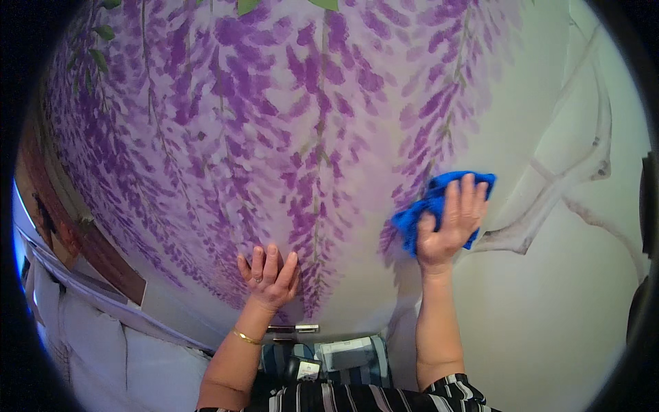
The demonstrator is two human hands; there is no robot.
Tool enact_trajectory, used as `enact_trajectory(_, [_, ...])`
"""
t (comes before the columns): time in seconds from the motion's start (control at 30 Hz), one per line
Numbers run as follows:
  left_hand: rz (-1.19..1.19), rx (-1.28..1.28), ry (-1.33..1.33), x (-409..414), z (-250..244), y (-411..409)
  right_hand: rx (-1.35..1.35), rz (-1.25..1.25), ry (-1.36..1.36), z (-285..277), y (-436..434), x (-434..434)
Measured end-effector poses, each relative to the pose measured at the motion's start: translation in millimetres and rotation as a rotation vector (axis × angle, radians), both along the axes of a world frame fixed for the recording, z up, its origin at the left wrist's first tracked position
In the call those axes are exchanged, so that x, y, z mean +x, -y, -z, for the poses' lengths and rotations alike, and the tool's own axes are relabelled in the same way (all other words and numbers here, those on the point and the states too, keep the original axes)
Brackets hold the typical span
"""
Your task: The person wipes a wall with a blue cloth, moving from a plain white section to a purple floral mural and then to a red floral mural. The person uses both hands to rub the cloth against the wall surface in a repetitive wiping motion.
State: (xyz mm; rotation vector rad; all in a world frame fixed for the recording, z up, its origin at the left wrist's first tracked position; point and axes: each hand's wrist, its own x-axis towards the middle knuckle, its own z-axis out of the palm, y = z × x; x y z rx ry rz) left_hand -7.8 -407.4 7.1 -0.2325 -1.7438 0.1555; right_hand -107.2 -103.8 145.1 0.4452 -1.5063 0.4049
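A wall mural point(319, 129) of hanging purple blossoms fills most of the view before me. At the lower middle, my left hand point(271, 278) rests on the painted wall with fingers spread, a ring on one finger and a gold-coloured bangle point(246, 337) on the forearm. Further right, my right hand point(453, 224) presses a crumpled blue cloth point(460, 181) against the wall, beside a painted blossom spray and a painted grey-brown branch point(515, 237). Part of the cloth is hidden under the palm.
At the bottom, a striped fabric surface point(382, 360) bears a white-topped box point(347, 353) and a small dark object with a white label. Pale padded upholstery point(159, 360) lies lower left, below a brown wooden frame point(110, 262). A switch or socket plate point(307, 328) is low on the wall.
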Motion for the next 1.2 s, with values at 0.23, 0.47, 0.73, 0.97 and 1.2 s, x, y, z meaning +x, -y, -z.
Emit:
enact_trajectory(0.23, [0.010, -0.032, 0.015, 5, 0, 6, -0.111, 0.023, -0.001, -48, 50, 9])
enact_trajectory(0.47, [0.314, 0.184, -0.009, 19, -29, -18, 0.204, -0.063, 0.040, -35, 133, 59])
enact_trajectory(0.73, [0.508, 0.370, 0.020, 15, -136, -67, 0.207, -0.528, 0.027, -65, 99, 70])
enact_trajectory(0.97, [0.046, 0.310, 0.030, 10, -122, -55, 0.035, -0.168, -0.127, -54, 44, 10])
enact_trajectory(1.2, [0.002, 0.087, -0.049, -23, -155, -102, 0.043, -0.212, -0.137, -52, 47, 7])
